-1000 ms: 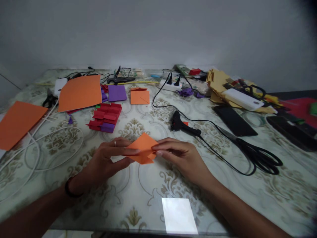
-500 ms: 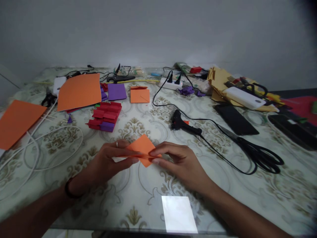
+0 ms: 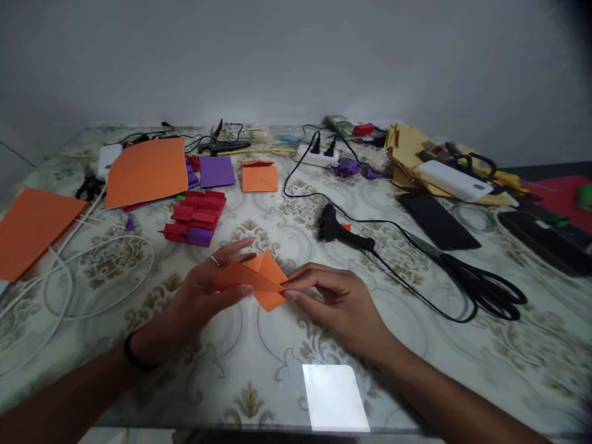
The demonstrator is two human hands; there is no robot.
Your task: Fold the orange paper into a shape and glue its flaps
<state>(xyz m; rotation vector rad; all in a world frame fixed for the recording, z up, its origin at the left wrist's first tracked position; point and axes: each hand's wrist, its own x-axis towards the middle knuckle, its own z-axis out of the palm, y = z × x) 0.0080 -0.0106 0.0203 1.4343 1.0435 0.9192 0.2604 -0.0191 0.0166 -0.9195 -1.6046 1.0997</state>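
Between my two hands, above the patterned tablecloth, is a small folded orange paper [image 3: 266, 280] with pointed corners and a raised flap. My left hand [image 3: 210, 283] holds its left part, the thumb in front and the other fingers behind, some of them lifted. At the paper's right corner, my right hand [image 3: 326, 293] pinches it between thumb and fingertips. Beyond my left hand lie joined red folded pieces [image 3: 197, 213], one of them purple. A flat purple square [image 3: 217, 171] and an orange folded square [image 3: 259, 177] rest farther back.
A black glue gun [image 3: 345, 231] with its cord and black-handled scissors [image 3: 481, 283] lie on the right, near a phone [image 3: 439, 221]. White cable loops [image 3: 99, 314] and large orange sheets [image 3: 148, 172] are on the left. A power strip [image 3: 317, 155] stands at the back.
The orange paper's left part has opened out into a raised flap. My left fingers have spread and lifted, while my right hand keeps its pinch.
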